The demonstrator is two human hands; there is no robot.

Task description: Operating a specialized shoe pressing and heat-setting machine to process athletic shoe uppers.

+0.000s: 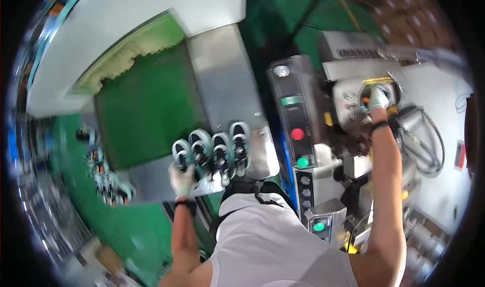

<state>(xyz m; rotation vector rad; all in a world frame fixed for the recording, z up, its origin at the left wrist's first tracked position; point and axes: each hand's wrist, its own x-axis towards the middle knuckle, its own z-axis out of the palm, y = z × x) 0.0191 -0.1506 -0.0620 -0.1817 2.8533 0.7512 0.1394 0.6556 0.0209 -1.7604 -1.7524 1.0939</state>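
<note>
White top [270, 239]; left hand [182, 180] at 4 shoes [200, 148]; right hand [378, 99] at machine [348, 95].

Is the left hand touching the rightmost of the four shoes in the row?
Apart. The head view shows the left hand down at the leftmost shoe, with the two middle shoes between it and the rightmost shoe.

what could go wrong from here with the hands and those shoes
The right hand is deep among the parts of the machine, so it could get pinched if something there moved.

The left hand is at the leftmost shoe, close beside the next shoe; a careless move might knock that one along the metal ledge.
</note>
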